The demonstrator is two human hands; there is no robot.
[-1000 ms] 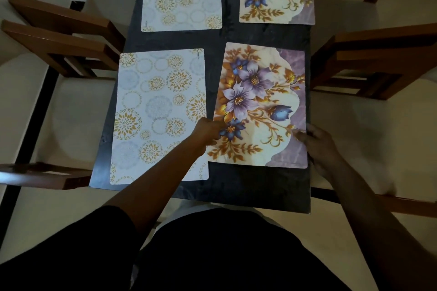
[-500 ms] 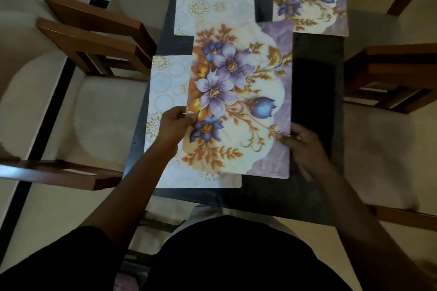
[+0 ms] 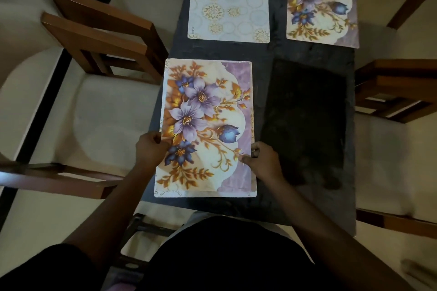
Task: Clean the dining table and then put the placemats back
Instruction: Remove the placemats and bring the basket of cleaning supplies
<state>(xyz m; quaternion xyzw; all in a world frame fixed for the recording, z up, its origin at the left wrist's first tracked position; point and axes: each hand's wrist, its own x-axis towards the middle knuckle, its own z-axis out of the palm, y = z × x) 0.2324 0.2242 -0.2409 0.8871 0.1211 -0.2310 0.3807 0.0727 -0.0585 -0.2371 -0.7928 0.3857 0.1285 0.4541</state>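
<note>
Across from the right-hand spot, the floral placemat [image 3: 205, 125] has been carried to the near left of the dining table [image 3: 307, 125] and now lies flat over the circle-patterned mat [image 3: 162, 194], only a sliver of which shows. Left hand [image 3: 151, 149] curls round its left edge; right hand [image 3: 264, 160] pinches the right edge. It looks thin, light and bendy, probably slick underneath, so holding both long edges should keep it from sagging or skating

Home dining room: dark dining table [image 3: 307, 125], placemats [image 3: 229, 2], cushioned wooden chairs [image 3: 101, 38].
</note>
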